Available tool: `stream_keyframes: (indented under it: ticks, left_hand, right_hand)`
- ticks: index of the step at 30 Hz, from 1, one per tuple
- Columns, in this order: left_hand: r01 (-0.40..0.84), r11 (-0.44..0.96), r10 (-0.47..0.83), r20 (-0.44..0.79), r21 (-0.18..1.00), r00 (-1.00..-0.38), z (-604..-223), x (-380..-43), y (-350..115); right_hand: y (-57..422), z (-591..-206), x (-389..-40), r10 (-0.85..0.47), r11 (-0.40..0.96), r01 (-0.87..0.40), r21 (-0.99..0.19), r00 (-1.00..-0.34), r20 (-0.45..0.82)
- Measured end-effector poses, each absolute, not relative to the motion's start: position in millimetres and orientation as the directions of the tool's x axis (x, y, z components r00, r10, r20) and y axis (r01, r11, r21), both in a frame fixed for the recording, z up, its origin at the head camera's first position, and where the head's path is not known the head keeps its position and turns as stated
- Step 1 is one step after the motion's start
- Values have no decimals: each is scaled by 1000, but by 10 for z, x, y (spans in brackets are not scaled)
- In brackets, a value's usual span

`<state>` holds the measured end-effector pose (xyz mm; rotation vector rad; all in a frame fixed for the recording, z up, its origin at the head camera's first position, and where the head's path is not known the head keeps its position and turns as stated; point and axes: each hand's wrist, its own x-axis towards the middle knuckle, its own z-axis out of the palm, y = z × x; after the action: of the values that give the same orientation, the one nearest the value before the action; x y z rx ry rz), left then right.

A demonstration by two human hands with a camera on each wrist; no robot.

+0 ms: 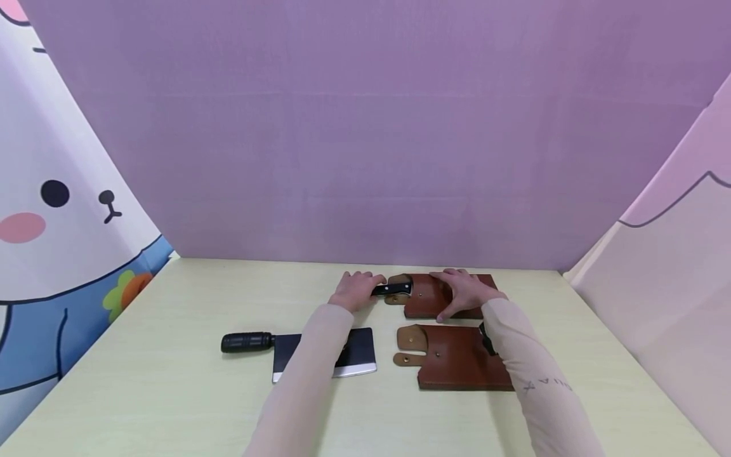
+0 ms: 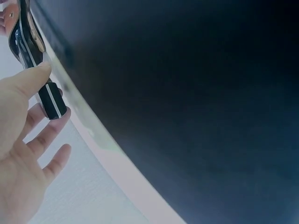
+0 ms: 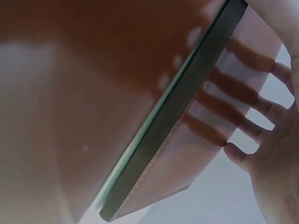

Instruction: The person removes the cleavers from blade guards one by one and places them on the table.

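Note:
My left hand (image 1: 355,292) pinches the end of a black riveted knife handle (image 1: 394,289) between thumb and fingers. In the left wrist view, the thumb lies along the handle (image 2: 52,101). The handle sticks out leftward from the mouth of the far brown leather knife sheath (image 1: 419,310), which hides the blade. My right hand (image 1: 465,292) spreads across this sheath, thumb at its near edge and fingers toward its far edge. In the right wrist view, the fingers of the right hand (image 3: 275,140) are extended and spread, tips at the sheath's edge.
A cleaver (image 1: 358,349) with a black ribbed handle lies at the left, partly covered by my left forearm. A second brown leather sheath (image 1: 462,371) lies nearer, its tan straps (image 1: 411,339) pointing left and my right forearm over its right end. A purple backdrop (image 1: 365,158) stands behind the table.

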<state>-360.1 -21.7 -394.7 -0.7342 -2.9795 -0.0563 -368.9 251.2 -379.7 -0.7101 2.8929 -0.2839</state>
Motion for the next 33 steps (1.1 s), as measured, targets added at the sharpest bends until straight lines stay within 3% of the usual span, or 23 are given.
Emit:
stream_keyframes:
  ticks: [33]
  left_hand:
    - [532, 847, 529, 132, -19, -838, -3907, -3614, -230]
  right_hand:
    - [2503, -3657, -3565, -489, 860, -476, -185, -872, -29]
